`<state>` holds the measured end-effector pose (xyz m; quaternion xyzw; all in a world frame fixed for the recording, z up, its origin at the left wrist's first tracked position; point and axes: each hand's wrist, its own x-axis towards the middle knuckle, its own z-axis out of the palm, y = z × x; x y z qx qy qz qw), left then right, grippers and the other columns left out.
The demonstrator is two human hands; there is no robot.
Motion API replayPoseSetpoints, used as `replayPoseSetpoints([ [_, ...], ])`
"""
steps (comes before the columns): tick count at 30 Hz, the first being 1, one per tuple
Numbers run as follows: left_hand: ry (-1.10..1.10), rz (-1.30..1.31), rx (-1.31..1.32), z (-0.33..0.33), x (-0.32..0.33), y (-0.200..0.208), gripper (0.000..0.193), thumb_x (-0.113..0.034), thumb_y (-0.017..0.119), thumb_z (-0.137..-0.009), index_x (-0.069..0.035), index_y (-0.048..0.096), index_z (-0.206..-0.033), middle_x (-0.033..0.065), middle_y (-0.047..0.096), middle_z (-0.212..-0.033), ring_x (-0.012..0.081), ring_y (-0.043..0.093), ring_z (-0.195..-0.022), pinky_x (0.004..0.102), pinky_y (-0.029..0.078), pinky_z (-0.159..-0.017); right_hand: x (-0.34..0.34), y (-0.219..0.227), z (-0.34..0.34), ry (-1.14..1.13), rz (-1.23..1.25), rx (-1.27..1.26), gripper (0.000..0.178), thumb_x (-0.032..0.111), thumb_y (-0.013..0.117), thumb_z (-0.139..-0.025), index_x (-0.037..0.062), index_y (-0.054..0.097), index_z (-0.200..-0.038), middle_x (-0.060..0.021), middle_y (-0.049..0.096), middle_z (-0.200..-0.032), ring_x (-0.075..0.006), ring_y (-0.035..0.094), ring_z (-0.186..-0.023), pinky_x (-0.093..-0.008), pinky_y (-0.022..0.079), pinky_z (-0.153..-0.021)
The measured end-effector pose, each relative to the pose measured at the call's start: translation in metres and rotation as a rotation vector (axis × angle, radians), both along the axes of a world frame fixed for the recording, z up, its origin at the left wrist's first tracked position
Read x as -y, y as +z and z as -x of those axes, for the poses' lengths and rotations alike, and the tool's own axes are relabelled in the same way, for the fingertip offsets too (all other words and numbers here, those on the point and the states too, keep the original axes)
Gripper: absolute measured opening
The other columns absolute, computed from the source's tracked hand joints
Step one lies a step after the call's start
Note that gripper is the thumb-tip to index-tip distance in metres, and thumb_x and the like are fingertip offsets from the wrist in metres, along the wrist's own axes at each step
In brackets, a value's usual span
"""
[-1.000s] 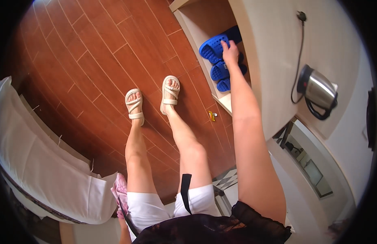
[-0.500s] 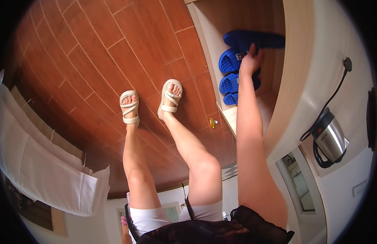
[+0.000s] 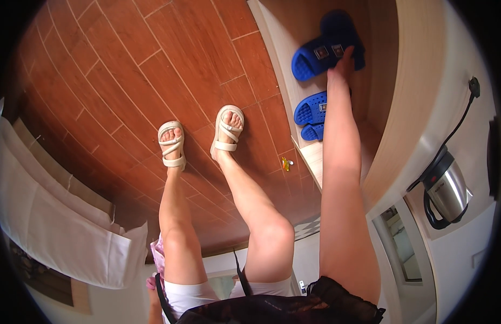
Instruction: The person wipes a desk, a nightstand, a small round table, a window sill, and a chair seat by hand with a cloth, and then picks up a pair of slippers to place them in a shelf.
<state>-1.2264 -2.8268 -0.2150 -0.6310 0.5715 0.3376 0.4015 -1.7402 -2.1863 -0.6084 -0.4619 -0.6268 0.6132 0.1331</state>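
Note:
My right hand [image 3: 343, 69] reaches into the open shelf compartment and is closed on a blue slipper [image 3: 310, 62] with a dotted footbed, its thumb by the strap. That slipper lies tilted against another blue slipper [image 3: 338, 24] behind it; where one ends and the other begins is partly hidden. Nearer me, two more blue slippers, one [image 3: 307, 109] above a smaller-looking one [image 3: 311, 132], sit partly behind my forearm. At the lower left, my left hand [image 3: 151, 282] shows only in part, beside a pink patterned cloth [image 3: 158, 254]; its fingers are not clear.
The pale wooden shelf [image 3: 280, 70] edges a red-brown tiled floor [image 3: 196, 48]. A small yellow wrapper [image 3: 286, 164] lies on the floor. At right stands a steel kettle [image 3: 449, 189] with a black cord. White bedding [image 3: 67, 216] hangs at left. My feet wear cream sandals [image 3: 227, 129].
My right hand has moved deeper into the compartment, shifting the far blue slippers out of their row and tilting them. The pink cloth by my left hand shows more.

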Motion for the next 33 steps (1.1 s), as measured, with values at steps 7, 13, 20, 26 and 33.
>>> replayPoseSetpoints([
  [7,-0.01,-0.093,-0.171,0.023,0.023,0.006,0.021,-0.002,0.055,-0.086,-0.012,0.038,-0.079,-0.0007,0.047,-0.07,0.0086,0.045,-0.059,0.0215,0.037,-0.048,-0.012,0.039,-0.056,0.063,-0.046,-0.006,0.058,0.04,0.052,-0.092,0.0061,0.036,-0.137,-0.0102,0.041,-0.137,-0.0193,0.046,-0.117,-0.032,0.042,-0.092],
  [13,0.045,-0.143,-0.112,0.0,0.058,-0.003,0.02,0.005,0.045,-0.088,-0.013,0.039,-0.085,-0.0008,0.042,-0.083,0.0092,0.045,-0.073,0.0224,0.041,-0.064,0.02,0.035,-0.093,0.719,-0.466,0.528,0.038,0.035,0.06,-0.085,-0.0015,0.063,-0.093,-0.0196,0.065,-0.084,-0.0285,0.062,-0.077,-0.0352,0.046,-0.074],
  [20,-0.114,-0.05,-0.006,0.047,0.055,-0.028,0.015,-0.001,0.045,-0.09,-0.009,0.051,-0.101,-0.0004,0.051,-0.092,0.0113,0.051,-0.084,0.0246,0.044,-0.074,0.056,0.002,-0.072,0.593,-0.651,0.688,0.054,0.042,0.067,-0.077,-0.0015,0.057,-0.108,-0.0253,0.06,-0.104,-0.0412,0.055,-0.101,-0.0422,0.042,-0.087],
  [26,-0.027,0.032,-0.036,0.068,0.065,-0.066,0.015,-0.013,0.051,-0.092,-0.008,0.053,-0.106,0.0005,0.054,-0.098,0.011,0.051,-0.091,0.0264,0.043,-0.081,0.045,-0.008,-0.023,0.677,-0.543,0.327,0.084,0.024,0.082,-0.064,0.0001,0.035,-0.13,-0.0236,0.05,-0.123,-0.0299,0.05,-0.113,-0.0374,0.039,-0.094],
  [33,-0.09,0.057,-0.231,0.146,0.047,-0.124,0.018,-0.013,0.052,-0.092,-0.008,0.051,-0.109,0.0013,0.052,-0.103,0.0114,0.049,-0.097,0.0257,0.04,-0.087,-0.041,-0.01,-0.038,0.708,-0.652,0.391,0.042,0.024,0.075,-0.072,0.0028,0.06,-0.105,-0.0181,0.065,-0.099,-0.0311,0.062,-0.093,-0.0371,0.046,-0.08],
])
